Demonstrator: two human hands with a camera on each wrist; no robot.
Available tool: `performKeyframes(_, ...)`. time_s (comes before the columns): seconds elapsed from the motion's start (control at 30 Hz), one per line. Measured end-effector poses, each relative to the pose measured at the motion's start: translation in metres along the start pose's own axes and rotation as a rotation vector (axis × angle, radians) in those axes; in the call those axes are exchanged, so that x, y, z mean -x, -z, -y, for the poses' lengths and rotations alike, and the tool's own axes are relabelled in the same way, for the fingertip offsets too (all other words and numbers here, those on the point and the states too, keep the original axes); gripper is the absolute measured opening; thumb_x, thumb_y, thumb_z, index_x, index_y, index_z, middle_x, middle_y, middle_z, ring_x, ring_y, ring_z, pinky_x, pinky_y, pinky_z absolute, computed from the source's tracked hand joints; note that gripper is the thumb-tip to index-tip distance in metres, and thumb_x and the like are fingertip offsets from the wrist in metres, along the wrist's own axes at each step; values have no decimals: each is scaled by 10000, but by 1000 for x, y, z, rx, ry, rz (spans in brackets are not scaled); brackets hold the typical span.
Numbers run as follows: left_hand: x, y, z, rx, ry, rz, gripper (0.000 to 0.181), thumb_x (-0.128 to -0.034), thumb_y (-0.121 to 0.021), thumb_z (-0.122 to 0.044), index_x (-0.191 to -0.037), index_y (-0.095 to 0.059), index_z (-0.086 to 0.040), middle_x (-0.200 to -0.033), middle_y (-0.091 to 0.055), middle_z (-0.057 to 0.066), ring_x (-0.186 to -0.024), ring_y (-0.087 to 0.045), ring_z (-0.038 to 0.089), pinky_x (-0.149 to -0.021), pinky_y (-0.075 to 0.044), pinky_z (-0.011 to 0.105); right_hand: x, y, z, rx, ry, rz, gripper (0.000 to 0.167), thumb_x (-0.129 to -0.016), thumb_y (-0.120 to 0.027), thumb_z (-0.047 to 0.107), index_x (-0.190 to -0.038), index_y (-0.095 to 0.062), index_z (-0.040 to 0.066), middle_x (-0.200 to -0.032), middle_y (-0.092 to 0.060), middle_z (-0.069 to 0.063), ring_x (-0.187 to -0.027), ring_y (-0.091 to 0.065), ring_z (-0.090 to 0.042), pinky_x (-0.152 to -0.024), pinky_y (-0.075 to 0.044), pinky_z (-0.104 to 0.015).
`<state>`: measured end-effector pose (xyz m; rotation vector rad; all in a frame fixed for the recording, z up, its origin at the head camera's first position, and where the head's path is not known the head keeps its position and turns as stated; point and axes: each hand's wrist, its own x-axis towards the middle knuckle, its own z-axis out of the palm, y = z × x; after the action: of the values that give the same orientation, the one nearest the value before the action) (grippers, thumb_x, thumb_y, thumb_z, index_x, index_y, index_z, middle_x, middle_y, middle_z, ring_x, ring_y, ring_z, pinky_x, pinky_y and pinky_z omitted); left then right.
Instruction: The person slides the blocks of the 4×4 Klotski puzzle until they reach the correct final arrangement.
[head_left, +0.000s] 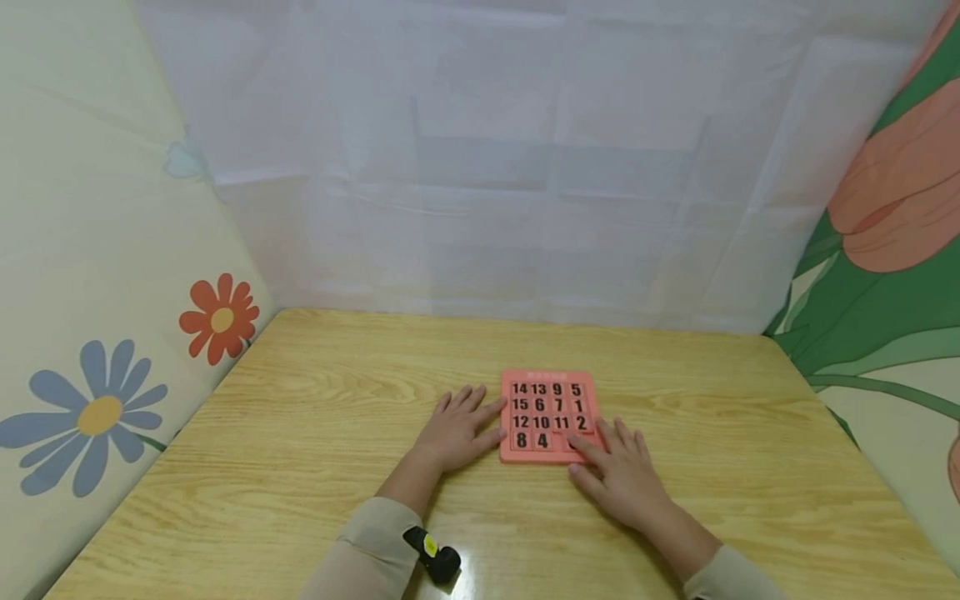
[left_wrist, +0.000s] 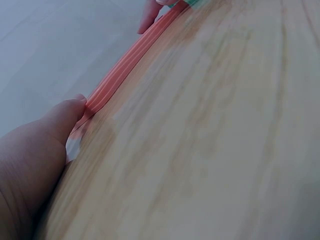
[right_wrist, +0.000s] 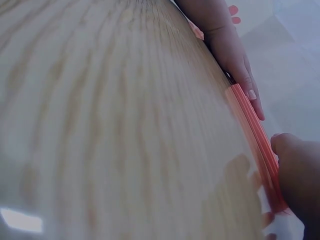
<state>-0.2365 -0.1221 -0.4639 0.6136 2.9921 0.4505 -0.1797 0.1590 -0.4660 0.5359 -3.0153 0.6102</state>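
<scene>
A pink number sliding puzzle lies flat on the table, its square tiles marked with black numbers. Along its left side rests my left hand, fingers spread, with thumb and index finger touching the frame edge. The left wrist view shows that thumb against the ribbed pink side. My right hand lies at the lower right corner. Its extended index finger touches the bottom row, partly covering a tile right of the 4; the number there is hidden. The right thumb is by the near edge.
The wood-grain table extends around the puzzle. A white cloth hangs behind it, with flower-printed cloths at left and right. A black wrist device with a yellow mark is strapped at the left sleeve.
</scene>
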Motion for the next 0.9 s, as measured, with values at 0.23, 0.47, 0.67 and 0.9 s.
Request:
performKeyframes(0.23, 0, 0, 1, 4, 3, 1, 608, -995, -411, -573, -1531, -345, -292, -1633, -231, 91, -1524, -152, 329, -1245, -66, 546, 2, 3, -8, 2, -19, 5, 514, -984, -497, 495, -1446, -500, 269, -1588, -281, -219, -1482, -143, -484, -1185, -55, -676)
performKeyframes(0.47, 0, 0, 1, -4, 5, 4, 612, -995, -398, -584, -1533, -334, -300, -1637, -223, 82, -1526, -148, 324, -1247, -63, 539, 4, 4, -13, 18, -15, -5, 515, -984, -499, 496, -1448, -496, 272, -1577, -296, -232, -1476, -154, -490, -1180, -67, -683)
performKeyframes(0.67, 0, 0, 1, 3, 5, 2, 606, -996, -399, -580, -1530, -345, -298, -1636, -226, 85, -1526, -147, 328, -1246, -68, 541, 5, 4, -14, 19, -18, -22, 508, -980, -518, 476, -1440, -508, 262, -1564, -311, -248, -1469, -170, -497, -1173, -83, -691)
performKeyframes(0.9, -1, -2, 2, 2, 9, 2, 607, -995, -392, -588, -1532, -333, -313, -1639, -215, 75, -1529, -137, 320, -1248, -62, 538, 2, 1, -7, -13, -11, -48, 526, -973, -533, 468, -1430, -523, 208, -1563, -326, -233, -1473, -184, -481, -1182, -90, -674)
